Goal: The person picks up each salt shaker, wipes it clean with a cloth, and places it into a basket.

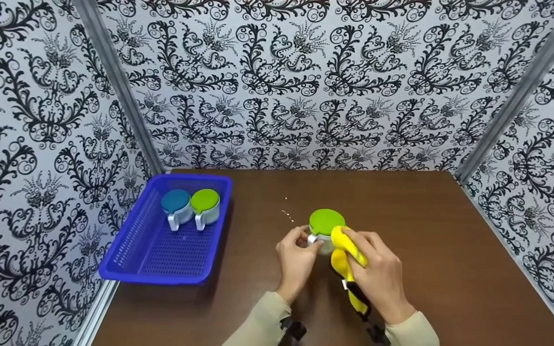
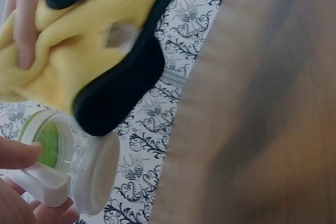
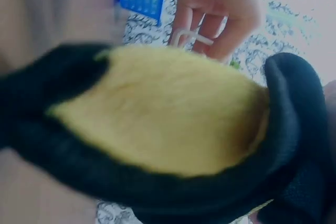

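Observation:
A clear jar with a green lid (image 1: 327, 221) and a white handle (image 2: 50, 184) is between the two hands. By that handle my left hand (image 1: 298, 257) grips the jar, thumb and fingers around it. My right hand (image 1: 378, 269) holds a yellow cloth with black edging (image 1: 342, 264) against the jar's right side. In the left wrist view the cloth (image 2: 105, 40) hangs in folds over the jar, showing a small pale tag. The right wrist view is mostly filled by the cloth (image 3: 173, 108), which hides most of the jar there.
To the left stands a blue plastic basket (image 1: 217, 259) holding a blue-lidded jar (image 1: 176, 202) and another green-lidded jar (image 1: 205, 202), both with white handles. Small white specks (image 1: 286, 214) lie on the brown table (image 1: 431, 216). Patterned walls (image 1: 301, 86) enclose the back and sides.

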